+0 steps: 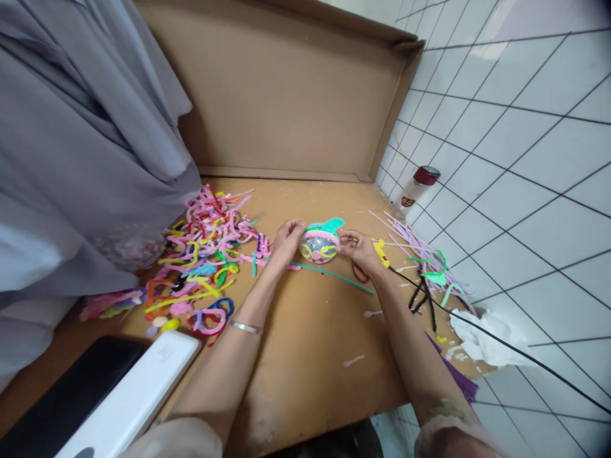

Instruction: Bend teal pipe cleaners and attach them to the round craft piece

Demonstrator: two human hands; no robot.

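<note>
A small clear round ornament [319, 247] with a pink band, yellow and pink trim and a green leaf-like piece on top sits at mid-table. My left hand [287, 240] holds its left side with bent fingers. On the right side, the fingertips of my right hand [359, 249] are pinched at its edge. A thin green stem [334, 278] lies on the table just in front of the ornament. Beside my right hand is a yellow tool [382, 253] with a black cord, and a dark red loop [360, 272] shows under that hand.
Colourful fuzzy stems [205, 248] are heaped at the left. A white device [138, 394] and a black one [71, 394] lie front left. Lilac stems [415, 245], a red-lidded jar [415, 191] and white tissue [491, 334] are at the right. A cardboard panel [286, 89] stands behind.
</note>
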